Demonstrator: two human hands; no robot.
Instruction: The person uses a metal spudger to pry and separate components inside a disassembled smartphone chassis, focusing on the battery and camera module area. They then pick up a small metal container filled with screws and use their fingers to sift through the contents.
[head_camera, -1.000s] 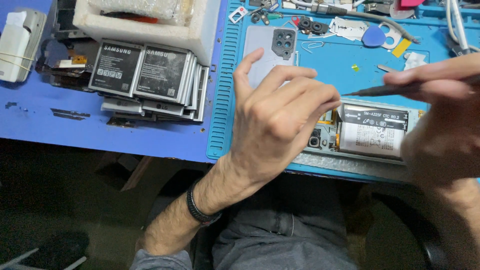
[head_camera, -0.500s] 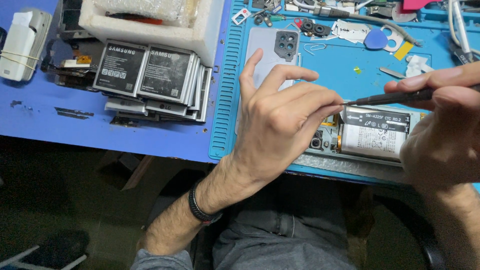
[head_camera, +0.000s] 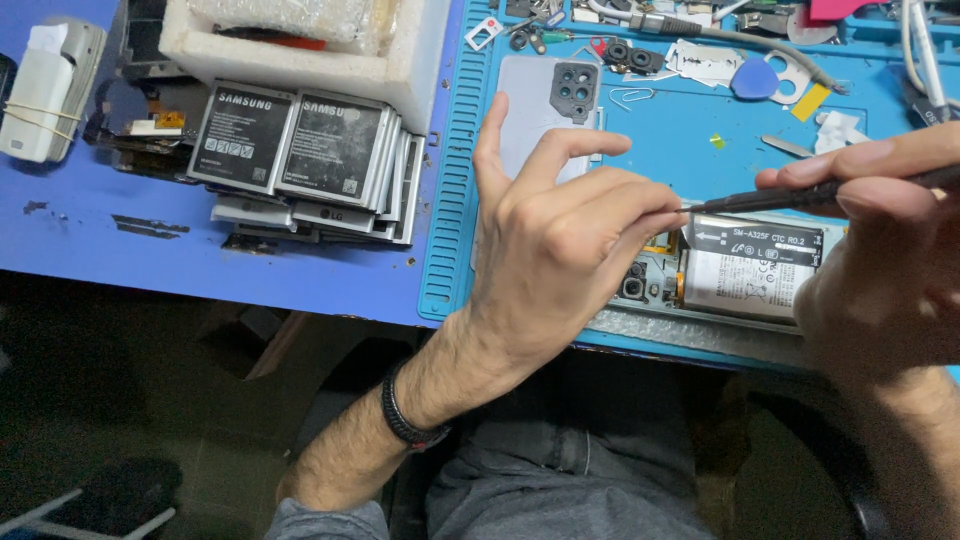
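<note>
opened phone (head_camera: 745, 275) lies face down on blue work mat (head_camera: 690, 150), near mat's front edge, battery exposed. right hand (head_camera: 880, 250) pinches dark screwdriver (head_camera: 800, 195), tip pointing left above phone's top end. left hand (head_camera: 560, 245) hovers over phone's left part, thumb and forefinger pressed together at screwdriver tip, other fingers spread upward. grey back cover (head_camera: 535, 110) behind left hand. stack of loose batteries (head_camera: 300, 150) left of mat.

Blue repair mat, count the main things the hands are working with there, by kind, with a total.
Opened phone with its battery exposed: 1
Grey phone back cover with camera cut-outs: 1
Thin black screwdriver, held in the right hand, tip by the left hand fingertips: 1
Blue guitar-pick pry tool: 1
Total: 4
</note>
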